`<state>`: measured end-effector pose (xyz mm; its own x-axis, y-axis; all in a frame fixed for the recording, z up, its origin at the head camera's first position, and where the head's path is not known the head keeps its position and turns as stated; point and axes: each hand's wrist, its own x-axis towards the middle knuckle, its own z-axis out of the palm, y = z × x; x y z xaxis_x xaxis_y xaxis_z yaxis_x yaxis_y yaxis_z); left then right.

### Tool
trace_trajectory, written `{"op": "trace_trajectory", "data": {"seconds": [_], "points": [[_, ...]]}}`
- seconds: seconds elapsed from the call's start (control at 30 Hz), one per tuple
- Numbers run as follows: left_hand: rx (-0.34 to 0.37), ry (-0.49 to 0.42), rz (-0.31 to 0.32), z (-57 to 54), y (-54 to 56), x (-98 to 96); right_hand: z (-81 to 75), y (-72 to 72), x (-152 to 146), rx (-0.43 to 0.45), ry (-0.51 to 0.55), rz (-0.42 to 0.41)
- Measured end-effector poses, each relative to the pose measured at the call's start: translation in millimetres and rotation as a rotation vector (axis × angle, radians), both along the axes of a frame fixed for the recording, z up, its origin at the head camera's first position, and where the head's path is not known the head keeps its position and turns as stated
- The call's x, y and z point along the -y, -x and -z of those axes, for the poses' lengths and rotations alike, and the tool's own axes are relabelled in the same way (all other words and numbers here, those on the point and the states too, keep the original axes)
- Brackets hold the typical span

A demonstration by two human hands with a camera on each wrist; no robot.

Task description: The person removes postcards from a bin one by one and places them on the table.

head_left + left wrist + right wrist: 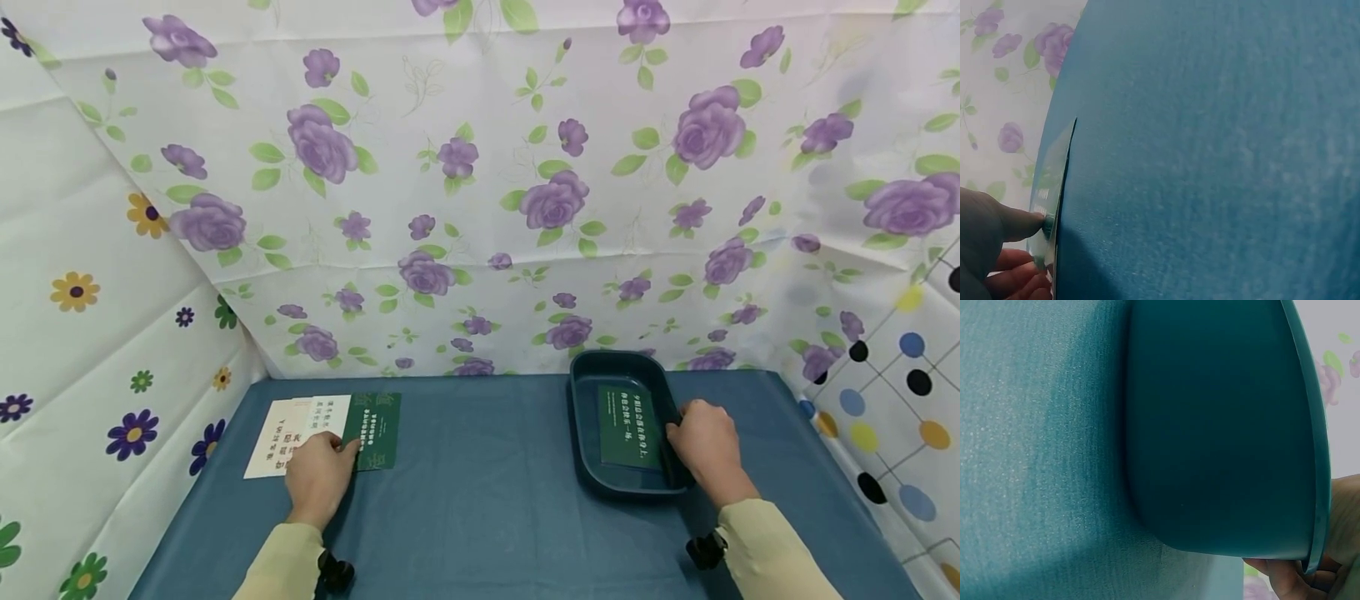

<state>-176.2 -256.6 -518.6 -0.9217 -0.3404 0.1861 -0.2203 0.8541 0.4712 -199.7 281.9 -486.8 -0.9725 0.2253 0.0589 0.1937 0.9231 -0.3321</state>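
On the left of the table several printed cards overlap in a fan: a cream card (272, 433) outermost, a white card (330, 412) in the middle, a dark green card (380, 432) on the right. My left hand (321, 477) is over them, pinching the green card's left part; in the left wrist view the thumb (1022, 224) meets the card face, and the fingers curl beside it. To the right a dark teal tray (592, 479) contains another green card (626, 427) with white writing. My right hand (705, 450) grips the tray's right rim, fingers curled at the rim in the right wrist view.
A blue cloth (480, 500) covers the table. Behind stands a white sheet with purple roses (555, 200); patterned sheets (67, 375) close off both sides. Each wrist carries a small black device (335, 573).
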Motion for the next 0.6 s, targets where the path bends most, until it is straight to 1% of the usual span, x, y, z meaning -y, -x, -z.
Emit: {"op": "trace_trajectory", "data": {"seconds": [0.2,0.47,0.53,0.6], "points": [[-0.013,0.018,-0.004,2.9,0.2,0.2,-1.6,-0.5,0.3,0.014,0.006,-0.003],[0.002,0.018,0.002,2.5,1.7,1.7,-1.9,-1.1,-0.1,0.019,0.016,-0.003],[-0.010,0.015,-0.009,1.6,1.5,2.8,-1.2,-0.7,-0.1,0.018,0.018,-0.004],[-0.039,0.012,-0.024,-1.4,2.0,2.6,-0.2,-0.4,-0.4,0.015,0.018,-0.006]]}}
